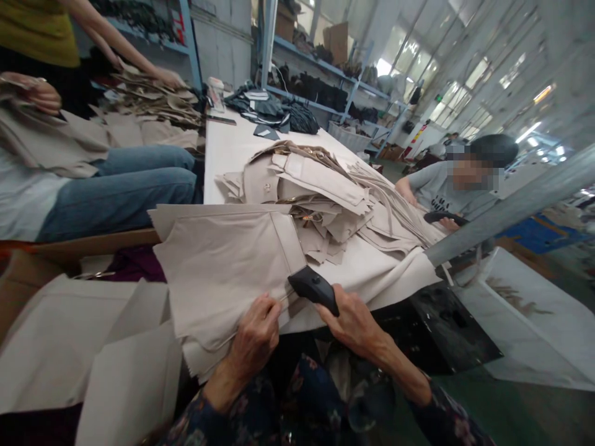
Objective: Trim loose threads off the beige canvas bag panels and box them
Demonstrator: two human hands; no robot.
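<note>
My right hand is wrapped round the handle of a black electric clipper. The clipper's wide head lies against the edge of a beige fabric panel. This panel is spread over the near side of the white table and has a stitched band along its right side. My left hand pinches the panel's near edge, just left of the clipper. Beyond it rises a heap of beige cut garment pieces, some with metal eyelets or buttons. The clipper covers a small part of the panel's edge.
More beige panels hang over a cardboard box at lower left. People handle fabric at left, and another person sits at far right. A grey metal pole slants across the right. Dark folded garments lie at the table's far end.
</note>
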